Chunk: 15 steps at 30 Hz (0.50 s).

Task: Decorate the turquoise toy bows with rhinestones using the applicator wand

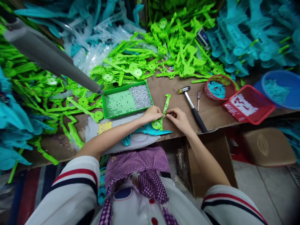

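left hand (152,113) and right hand (178,118) both pinch green plastic part (164,110) between them, fingers pressed together. green tray (126,99) just beyond left hand, hammer (192,107) beside right hand, on brown table (211,112).

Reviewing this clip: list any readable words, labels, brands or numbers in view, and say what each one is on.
No text can be read in this frame.
Cylindrical can among the green parts: it has a label, too small and blurred to read.
Cloth under the left hand: a yellow cartoon print, no words.
Right hand and left hand hold a green plastic part: no marking visible.
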Available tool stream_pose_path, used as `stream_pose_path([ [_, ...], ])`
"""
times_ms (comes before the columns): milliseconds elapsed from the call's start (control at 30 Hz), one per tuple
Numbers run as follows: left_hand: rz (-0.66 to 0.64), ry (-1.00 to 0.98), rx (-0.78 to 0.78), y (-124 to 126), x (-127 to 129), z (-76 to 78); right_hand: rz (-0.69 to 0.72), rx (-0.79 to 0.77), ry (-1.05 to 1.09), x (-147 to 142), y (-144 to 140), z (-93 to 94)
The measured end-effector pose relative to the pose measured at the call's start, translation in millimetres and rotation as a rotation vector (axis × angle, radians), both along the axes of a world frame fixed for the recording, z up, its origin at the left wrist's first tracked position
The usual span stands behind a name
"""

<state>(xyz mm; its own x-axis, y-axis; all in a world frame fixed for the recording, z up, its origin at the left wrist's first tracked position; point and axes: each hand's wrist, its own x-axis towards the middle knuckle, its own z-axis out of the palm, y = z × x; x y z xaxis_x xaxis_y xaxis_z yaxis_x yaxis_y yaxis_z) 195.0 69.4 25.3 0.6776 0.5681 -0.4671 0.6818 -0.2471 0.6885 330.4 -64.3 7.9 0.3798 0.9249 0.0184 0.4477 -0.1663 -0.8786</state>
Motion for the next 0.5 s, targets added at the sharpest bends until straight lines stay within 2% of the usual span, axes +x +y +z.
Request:
stream_pose_path([
  [133,-0.002,-0.044,-0.050,2.5,-2.3,-0.5,0.016,-0.082,0.030,-7.7,5.0,-6.1],
  [300,0.006,-0.078,-0.175,5.5,-4.2,-1.8,0.116,-0.177,0.126,5.3,18.7,-0.2],
  [500,-0.014,-0.081,-0.214,6.9,-4.2,-1.6,0.258,-0.279,0.192,15.5,28.3,4.5],
])
